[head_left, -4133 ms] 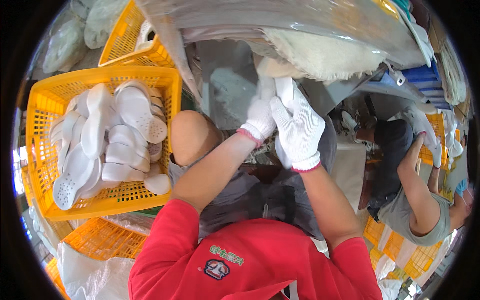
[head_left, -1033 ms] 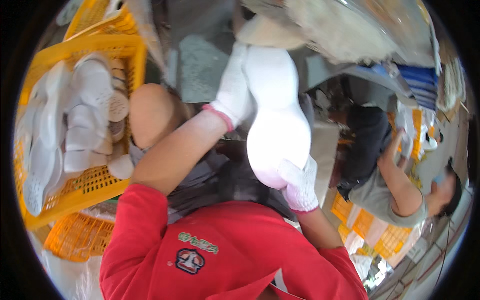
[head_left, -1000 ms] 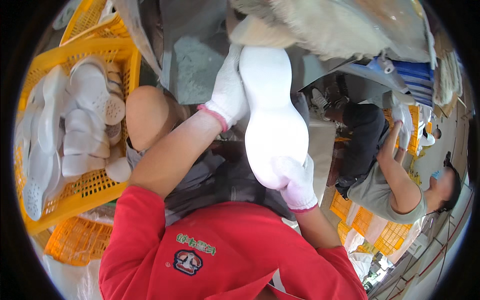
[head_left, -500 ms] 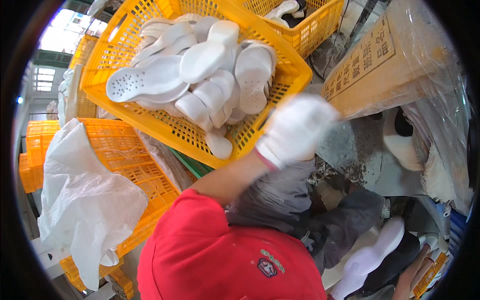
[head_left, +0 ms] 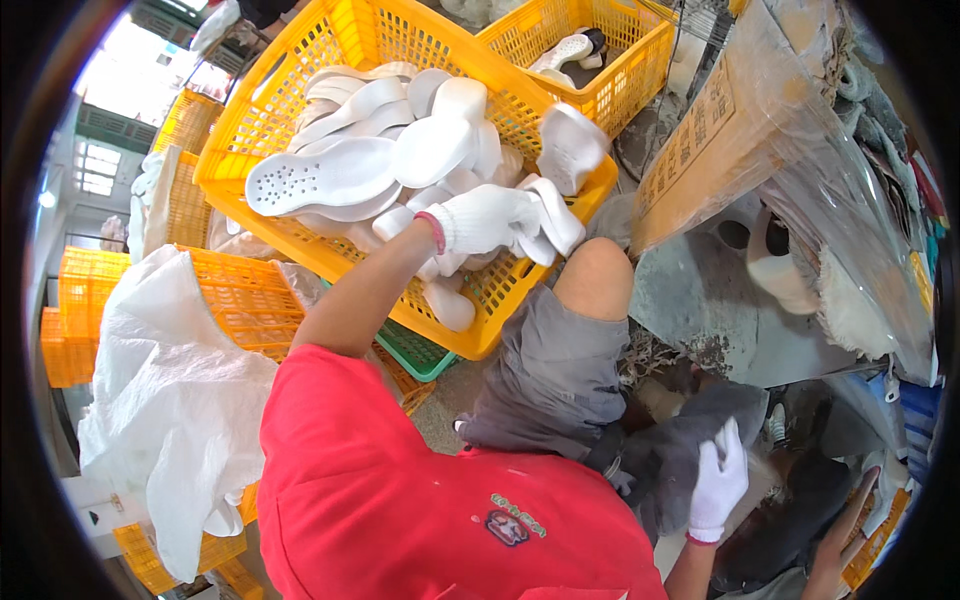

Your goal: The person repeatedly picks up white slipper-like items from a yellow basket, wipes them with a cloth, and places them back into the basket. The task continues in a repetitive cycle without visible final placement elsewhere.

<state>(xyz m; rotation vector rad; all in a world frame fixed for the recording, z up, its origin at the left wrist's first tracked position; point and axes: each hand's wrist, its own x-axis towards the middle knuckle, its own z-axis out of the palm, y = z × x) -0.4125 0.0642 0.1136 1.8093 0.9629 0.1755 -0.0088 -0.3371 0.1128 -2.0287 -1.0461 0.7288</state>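
Note:
A yellow plastic crate ahead of me holds a heap of white shoe soles, some with small holes. My left hand, in a white glove with a red cuff, reaches over its near side. Its fingers are curled on a white sole near the right corner; where they grip is partly hidden. Another sole leans upright by the crate's right wall. Low on the right, my gloved right hand has its fingers stretched out and nothing in it, beside my grey trousers.
A second yellow crate with a few soles stands behind. To the right is a plastic-wrapped cardboard box above a grey surface. Orange crates and a white sack are at left. Another person's arm shows lower right.
My left hand has moved from beyond the crate's near right corner back over the soles. One sole now stands tilted farther right. My right hand, blurred earlier, now shows clearly with fingers extended.

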